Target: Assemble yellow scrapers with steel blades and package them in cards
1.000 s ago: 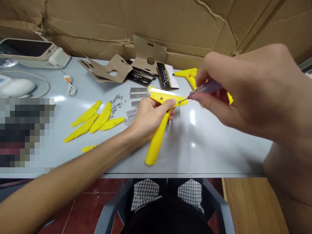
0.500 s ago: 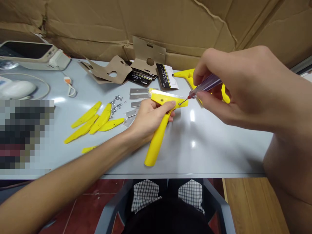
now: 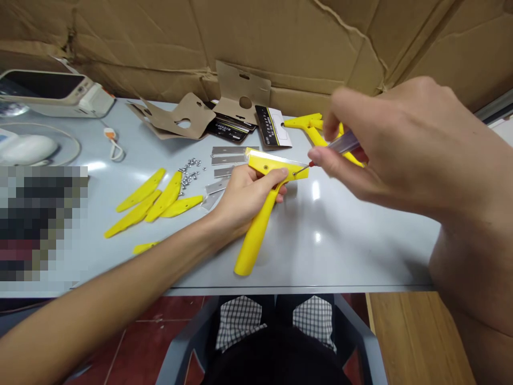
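My left hand (image 3: 252, 195) is closed around the head of a yellow scraper (image 3: 256, 235), its thumb pressing on the front plate and the handle slanting down toward me. A metal blade edge shows along the top of the head. In my right hand (image 3: 401, 144) is a screwdriver (image 3: 340, 143) with a clear purplish handle and a red collar. Its tip meets a screw at the right end of the scraper head. The head's left hole also shows a dark fastener. Several metal blades (image 3: 228, 160) lie just behind my left hand, partly hidden by it.
Loose screws (image 3: 190, 174) and several yellow cover plates (image 3: 164, 200) lie to the left. Cardboard packaging (image 3: 184, 115) and a printed card (image 3: 273, 126) stand behind. More yellow scrapers (image 3: 304, 123) lie behind my right hand. A phone-like device (image 3: 52, 88) is at far left.
My right hand has turned and shifted slightly with the screwdriver, which now lies a little flatter. The scraper stays nearly still in my left hand; the whole view has shifted slightly.
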Demonstrator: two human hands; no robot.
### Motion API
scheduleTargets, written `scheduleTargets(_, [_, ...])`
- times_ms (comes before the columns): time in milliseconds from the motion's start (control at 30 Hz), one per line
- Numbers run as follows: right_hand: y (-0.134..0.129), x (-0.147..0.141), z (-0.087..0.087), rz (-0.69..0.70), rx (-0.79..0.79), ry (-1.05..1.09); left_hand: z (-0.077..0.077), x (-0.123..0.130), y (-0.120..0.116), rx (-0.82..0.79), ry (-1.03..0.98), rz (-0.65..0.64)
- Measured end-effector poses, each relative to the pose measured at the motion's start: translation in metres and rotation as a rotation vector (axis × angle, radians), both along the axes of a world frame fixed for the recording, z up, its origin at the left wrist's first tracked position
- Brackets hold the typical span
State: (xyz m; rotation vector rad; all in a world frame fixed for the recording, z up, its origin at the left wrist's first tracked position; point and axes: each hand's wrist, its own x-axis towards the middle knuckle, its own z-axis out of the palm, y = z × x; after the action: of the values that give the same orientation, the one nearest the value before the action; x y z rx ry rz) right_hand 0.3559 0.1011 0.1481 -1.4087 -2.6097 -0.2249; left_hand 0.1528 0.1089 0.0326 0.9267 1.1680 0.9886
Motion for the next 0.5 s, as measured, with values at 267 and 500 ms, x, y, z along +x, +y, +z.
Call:
scheduleTargets(267, [-0.0038,-0.0016,-0.0007,-0.058,0.055,-0.088,0.0016,-0.0001,-0.0001,-0.030,-0.010,0.003])
scheduleTargets(500, [-0.0056,-0.0033,-0.0001,0.030,-0.050,0.017,-0.0001,0.0003,0.0003,-0.022,-0.030,-0.004])
